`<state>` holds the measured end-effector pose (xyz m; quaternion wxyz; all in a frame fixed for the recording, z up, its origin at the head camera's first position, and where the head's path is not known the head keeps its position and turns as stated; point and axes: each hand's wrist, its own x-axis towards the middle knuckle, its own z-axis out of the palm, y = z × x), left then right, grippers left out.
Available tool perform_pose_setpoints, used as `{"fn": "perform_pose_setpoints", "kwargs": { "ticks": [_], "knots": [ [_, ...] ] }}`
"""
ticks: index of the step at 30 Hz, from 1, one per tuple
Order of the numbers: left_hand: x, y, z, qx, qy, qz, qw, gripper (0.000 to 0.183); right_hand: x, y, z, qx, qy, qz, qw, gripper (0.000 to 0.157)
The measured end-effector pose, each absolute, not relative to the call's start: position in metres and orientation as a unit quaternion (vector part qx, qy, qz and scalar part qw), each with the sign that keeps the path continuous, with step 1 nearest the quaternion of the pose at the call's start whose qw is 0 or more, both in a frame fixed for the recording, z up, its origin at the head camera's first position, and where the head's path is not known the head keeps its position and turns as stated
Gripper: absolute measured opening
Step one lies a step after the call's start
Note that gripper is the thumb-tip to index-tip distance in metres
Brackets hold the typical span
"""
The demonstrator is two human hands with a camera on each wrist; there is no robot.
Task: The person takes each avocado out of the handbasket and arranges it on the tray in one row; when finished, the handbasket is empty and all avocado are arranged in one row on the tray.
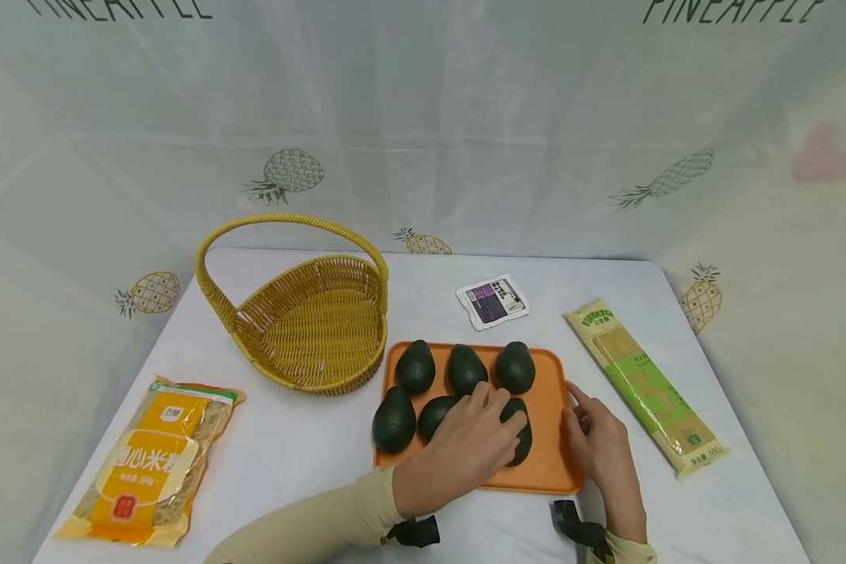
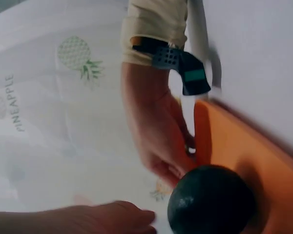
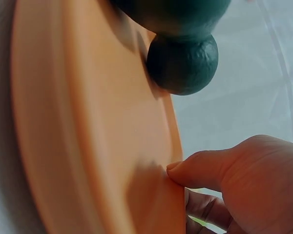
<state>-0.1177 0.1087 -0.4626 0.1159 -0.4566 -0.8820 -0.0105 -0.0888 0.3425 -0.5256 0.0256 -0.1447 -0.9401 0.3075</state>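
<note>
An orange tray (image 1: pixel 552 423) carries several dark green avocados, among them a front-left avocado (image 1: pixel 394 423) and a back-right avocado (image 1: pixel 515 368). My left hand (image 1: pixel 465 439) reaches across the tray from the left, fingers bent down over the front-right avocado (image 1: pixel 522 448). In the left wrist view, fingertips (image 2: pixel 147 217) show a small gap to that avocado (image 2: pixel 210 202); the rest of the hand is out of that frame. On the tray's right side, my right hand (image 1: pixel 601 439) grips the rim, thumb (image 3: pixel 195 168) inside and fingers outside.
Behind the tray to the left stands a yellow wicker basket (image 1: pixel 327 329) with a tall handle. A bag of noodles (image 1: pixel 144 470) lies at the left. A small white sachet (image 1: pixel 493 301) lies behind the tray, and a long green-labelled noodle pack (image 1: pixel 645 384) lies right.
</note>
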Motion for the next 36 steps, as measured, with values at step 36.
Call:
{"fn": "perform_pose_setpoints", "kwargs": {
  "ticks": [36],
  "knots": [
    [-0.118, 0.100, -0.480, -0.521, -0.845, 0.033, 0.115, 0.047, -0.088, 0.343, -0.527, -0.119, -0.946, 0.298, 0.047, 0.046]
  ]
}}
